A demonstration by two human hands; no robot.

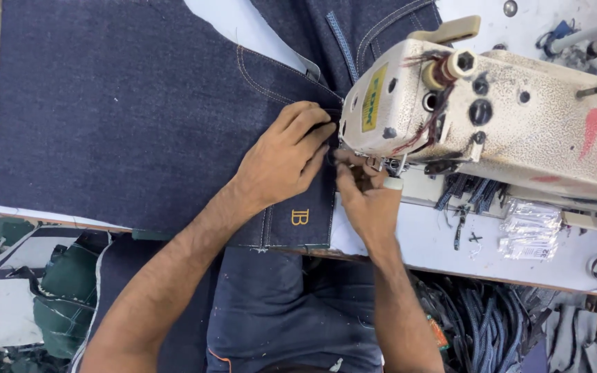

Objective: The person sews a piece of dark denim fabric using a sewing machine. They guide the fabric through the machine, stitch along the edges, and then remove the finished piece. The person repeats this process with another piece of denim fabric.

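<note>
White worktable [443,249], wooden front edge, scuffed top. Clear plastic packets [530,238] lie on it at right. Dark denim strips [481,321] piled below the edge. Green and white fabric scraps [32,290] heaped lower left. Light even.

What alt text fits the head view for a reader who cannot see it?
Two bare hands, left hand and right hand, press dark blue denim fabric under the head of a worn cream industrial sewing machine on a white table.
</note>
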